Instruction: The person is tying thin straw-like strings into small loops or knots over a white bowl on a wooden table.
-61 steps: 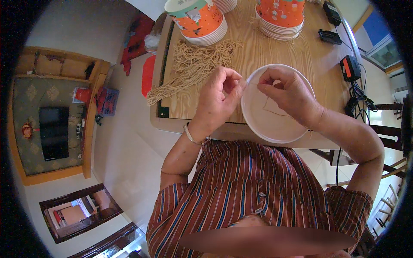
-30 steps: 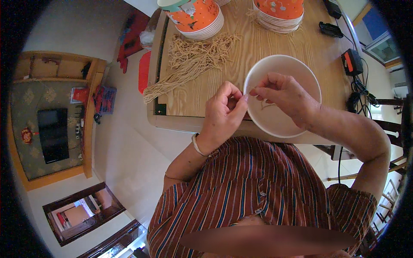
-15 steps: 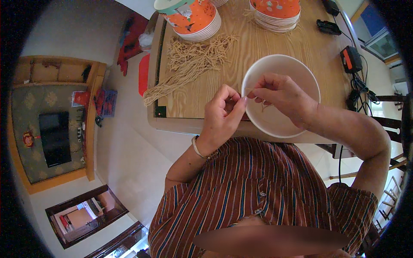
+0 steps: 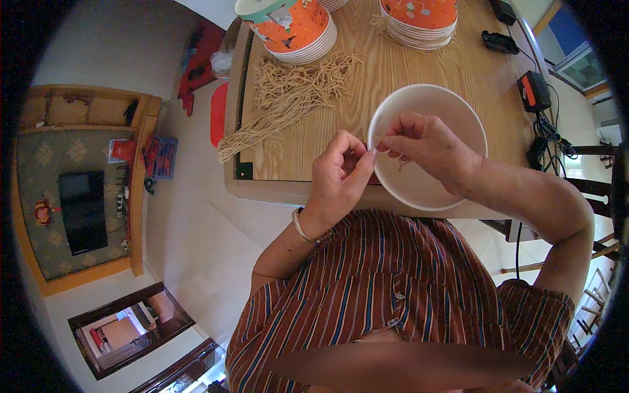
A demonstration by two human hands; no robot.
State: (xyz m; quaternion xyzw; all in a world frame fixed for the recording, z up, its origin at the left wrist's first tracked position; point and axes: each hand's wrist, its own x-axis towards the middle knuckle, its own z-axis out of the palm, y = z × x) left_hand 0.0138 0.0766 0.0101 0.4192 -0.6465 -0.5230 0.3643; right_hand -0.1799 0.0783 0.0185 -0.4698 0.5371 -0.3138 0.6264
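A white round paper bucket (image 4: 426, 86) stands at the near edge of the table, its mouth facing me. My left hand (image 4: 339, 173) is closed at the bucket's left rim, thumb and forefinger pinching there. Over the bucket's mouth, my right hand (image 4: 429, 147) pinches a thin tan cord (image 4: 401, 164) beside the same stretch of rim. A short end of the cord dangles below the right fingers. The fingertips hide how the cord meets the rim.
A bundle of loose tan cords (image 4: 288, 98) lies left on the wooden table (image 4: 367, 69). Behind stand a stack of orange printed buckets (image 4: 295, 29) and another stack (image 4: 421, 23). Along the right edge are a black-and-orange device (image 4: 534, 90) and coiled black cables (image 4: 547, 134).
Almost nothing differs. Both hands keep their pinch at the bucket's left rim, with only a tiny shift of the fingers.
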